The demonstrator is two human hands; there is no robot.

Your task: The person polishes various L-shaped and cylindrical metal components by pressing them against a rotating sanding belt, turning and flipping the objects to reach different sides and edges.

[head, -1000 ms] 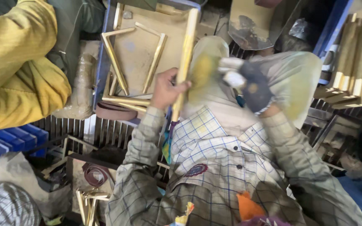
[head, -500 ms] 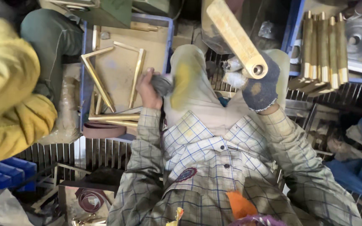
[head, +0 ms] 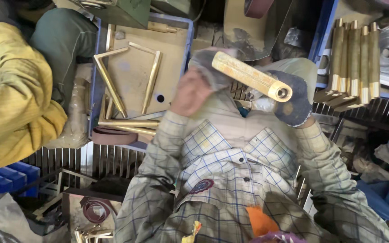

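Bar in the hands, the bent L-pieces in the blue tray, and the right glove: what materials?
Bar: looks like brass, yellow metallic, faceted, hollow end, dull scuffed finish. L-pieces in the blue tray: likely the same brass, brighter sheen. Glove on the right hand: dark knitted fabric, worn. The left hand presses a grey pad, possibly abrasive cloth; blurred.

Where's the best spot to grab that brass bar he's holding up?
Probably the bare middle of the brass bar, from above. It slants with its flat sides exposed there; the right hand covers the hollow near end and the left hand the far end.
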